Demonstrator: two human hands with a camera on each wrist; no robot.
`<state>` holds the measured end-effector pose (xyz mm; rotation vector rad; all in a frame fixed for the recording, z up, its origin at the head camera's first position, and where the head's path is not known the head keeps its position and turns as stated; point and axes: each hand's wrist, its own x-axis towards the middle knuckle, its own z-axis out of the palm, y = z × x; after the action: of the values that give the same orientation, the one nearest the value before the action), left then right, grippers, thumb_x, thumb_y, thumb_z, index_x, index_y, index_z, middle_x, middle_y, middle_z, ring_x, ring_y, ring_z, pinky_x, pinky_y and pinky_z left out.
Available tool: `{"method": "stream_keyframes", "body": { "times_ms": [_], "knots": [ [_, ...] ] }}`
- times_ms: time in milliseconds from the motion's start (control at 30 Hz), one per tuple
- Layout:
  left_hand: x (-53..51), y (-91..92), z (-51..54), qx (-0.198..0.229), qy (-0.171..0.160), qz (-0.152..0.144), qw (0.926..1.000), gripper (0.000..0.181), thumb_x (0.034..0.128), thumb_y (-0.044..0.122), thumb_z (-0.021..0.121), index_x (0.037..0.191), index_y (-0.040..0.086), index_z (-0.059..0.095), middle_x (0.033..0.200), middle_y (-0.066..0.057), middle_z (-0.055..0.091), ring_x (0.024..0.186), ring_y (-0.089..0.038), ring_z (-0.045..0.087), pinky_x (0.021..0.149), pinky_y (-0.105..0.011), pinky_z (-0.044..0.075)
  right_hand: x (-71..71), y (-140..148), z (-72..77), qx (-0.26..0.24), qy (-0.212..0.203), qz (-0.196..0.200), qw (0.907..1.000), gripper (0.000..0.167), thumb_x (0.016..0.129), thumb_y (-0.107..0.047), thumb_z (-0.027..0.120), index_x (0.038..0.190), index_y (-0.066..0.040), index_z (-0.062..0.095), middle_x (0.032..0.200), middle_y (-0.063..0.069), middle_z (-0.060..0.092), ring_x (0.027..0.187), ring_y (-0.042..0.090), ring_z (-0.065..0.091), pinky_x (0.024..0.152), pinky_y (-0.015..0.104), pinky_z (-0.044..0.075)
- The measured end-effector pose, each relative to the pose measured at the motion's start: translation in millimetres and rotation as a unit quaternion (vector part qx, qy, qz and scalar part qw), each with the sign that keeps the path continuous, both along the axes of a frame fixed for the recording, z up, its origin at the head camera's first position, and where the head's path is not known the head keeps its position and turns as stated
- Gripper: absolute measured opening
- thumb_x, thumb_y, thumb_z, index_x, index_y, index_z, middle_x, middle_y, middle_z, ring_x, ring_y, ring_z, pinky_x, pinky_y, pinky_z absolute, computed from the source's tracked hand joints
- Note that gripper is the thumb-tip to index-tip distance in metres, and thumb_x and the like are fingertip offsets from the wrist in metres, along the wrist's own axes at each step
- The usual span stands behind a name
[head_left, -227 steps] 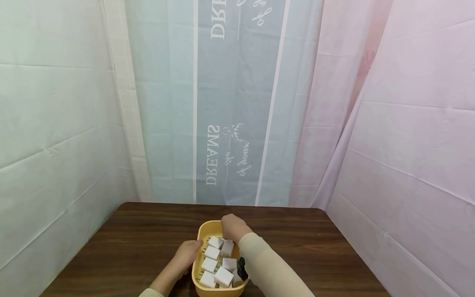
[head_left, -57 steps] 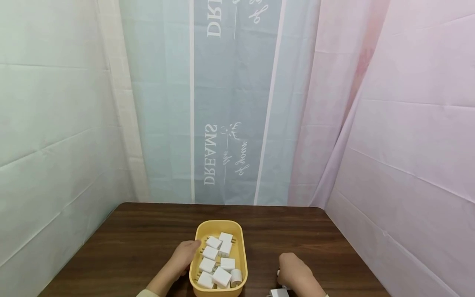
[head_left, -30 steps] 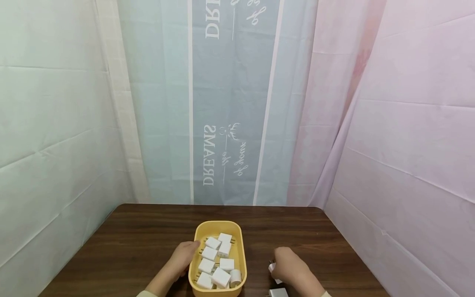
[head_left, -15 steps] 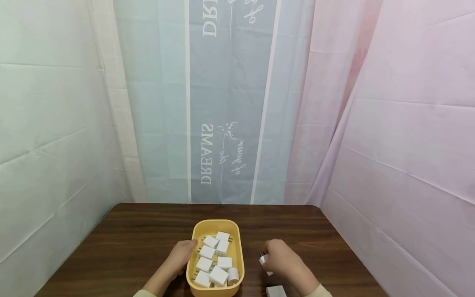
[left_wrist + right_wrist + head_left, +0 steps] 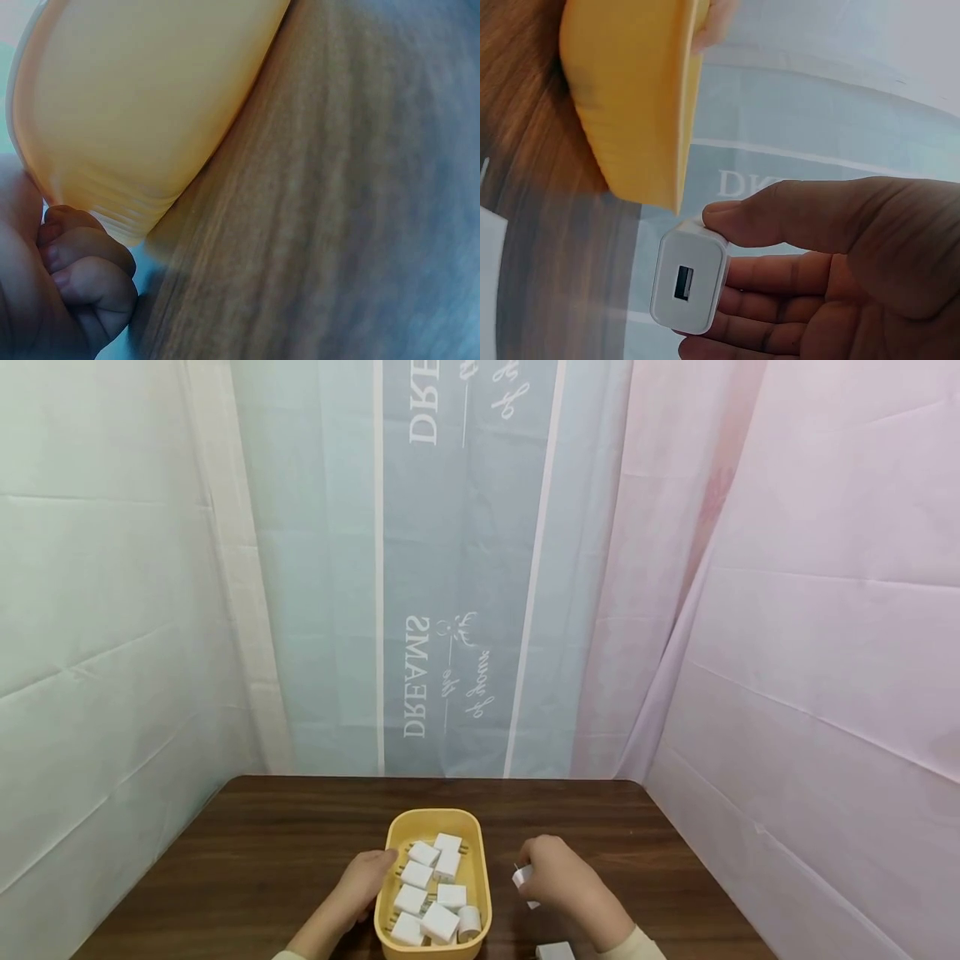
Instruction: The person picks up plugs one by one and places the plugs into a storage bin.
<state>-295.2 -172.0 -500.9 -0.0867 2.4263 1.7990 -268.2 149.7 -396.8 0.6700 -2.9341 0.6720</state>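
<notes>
My right hand (image 5: 562, 881) pinches a white USB wall charger (image 5: 688, 281) between thumb and fingers, to the right of the yellow basket (image 5: 486, 868). In the right wrist view the charger's face with its USB port is turned to the camera. My left hand (image 5: 363, 881) grips the left rim of the basket, thumb on the edge and the other fingers (image 5: 94, 281) curled against the outside. Several white chargers, among them a block-shaped one (image 5: 440, 922), lie in the basket with metal prongs showing. A rounded charger (image 5: 468, 923) is at its near right corner.
Another white charger (image 5: 555, 951) lies on the dark wooden table (image 5: 300, 827) at the front edge of the head view, close to my right forearm. Hanging cloth (image 5: 465, 568) encloses the table at the back and both sides.
My right hand has left the basket, where a charger now lies at the far right. It has taken a charger from the table's front right and moved it left and away from me.
</notes>
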Motion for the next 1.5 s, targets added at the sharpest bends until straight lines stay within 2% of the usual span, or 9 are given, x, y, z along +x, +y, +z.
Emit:
{"method": "stream_keyframes", "body": {
  "times_ms": [400,533,767,933,1267,1500],
  "knots": [
    [2.5,0.9,0.7,0.016,0.015,-0.009,0.9997,0.047,0.1074,0.038,0.041,0.102,0.002,0.072,0.063,-0.002,0.066,0.043,-0.008,0.047,0.037,-0.023,0.035,2.5,-11,15.7,-0.007,0.017,0.010,0.9998,0.021,0.066,-0.001,0.074,0.086,-0.002,0.069,0.078,0.001,0.061,0.065,0.013,0.052,0.053,0.028,0.046],
    [3.4,0.0,0.9,0.018,0.018,-0.012,0.9996,0.047,0.1076,0.038,0.042,0.101,0.002,0.071,0.060,-0.001,0.063,0.042,-0.008,0.046,0.037,-0.023,0.035,3.3,-16,21.8,-0.004,0.021,0.016,0.9997,0.020,0.066,-0.001,0.075,0.085,-0.002,0.069,0.078,0.002,0.060,0.066,0.014,0.051,0.054,0.028,0.046],
    [5.1,2.0,2.2,0.014,0.017,-0.001,0.9998,0.047,0.1065,0.039,0.043,0.094,0.002,0.069,0.054,0.002,0.056,0.039,-0.008,0.041,0.035,-0.023,0.032,2.1,-28,29.5,0.005,0.025,0.018,0.9995,0.019,0.068,-0.001,0.076,0.085,-0.003,0.069,0.077,0.002,0.059,0.068,0.014,0.051,0.056,0.029,0.046],
    [4.5,3.8,2.2,0.017,0.014,0.004,0.9997,0.047,0.1061,0.039,0.043,0.094,0.002,0.069,0.056,0.001,0.058,0.041,-0.008,0.044,0.036,-0.023,0.034,1.2,-35,34.2,0.009,0.022,0.022,0.9995,0.018,0.068,-0.001,0.076,0.083,-0.003,0.068,0.076,0.002,0.059,0.068,0.015,0.050,0.056,0.030,0.046],
    [2.3,4.6,1.8,0.017,0.016,0.005,0.9997,0.045,0.1059,0.038,0.044,0.096,0.002,0.069,0.060,-0.001,0.062,0.044,-0.009,0.048,0.038,-0.023,0.037,-7.0,-48,32.2,0.030,0.032,0.030,0.9986,0.020,0.067,-0.003,0.076,0.086,-0.002,0.071,0.079,0.003,0.062,0.070,0.014,0.050,0.059,0.030,0.047],
    [4.8,4.8,2.3,0.022,0.022,0.001,0.9995,0.045,0.1056,0.037,0.044,0.095,0.001,0.069,0.060,-0.001,0.062,0.043,-0.008,0.047,0.038,-0.022,0.036,-9.4,-58,28.6,0.034,0.027,0.022,0.9988,0.015,0.066,-0.002,0.074,0.080,-0.005,0.069,0.074,0.000,0.057,0.067,0.013,0.048,0.055,0.028,0.044]
  ]
}}
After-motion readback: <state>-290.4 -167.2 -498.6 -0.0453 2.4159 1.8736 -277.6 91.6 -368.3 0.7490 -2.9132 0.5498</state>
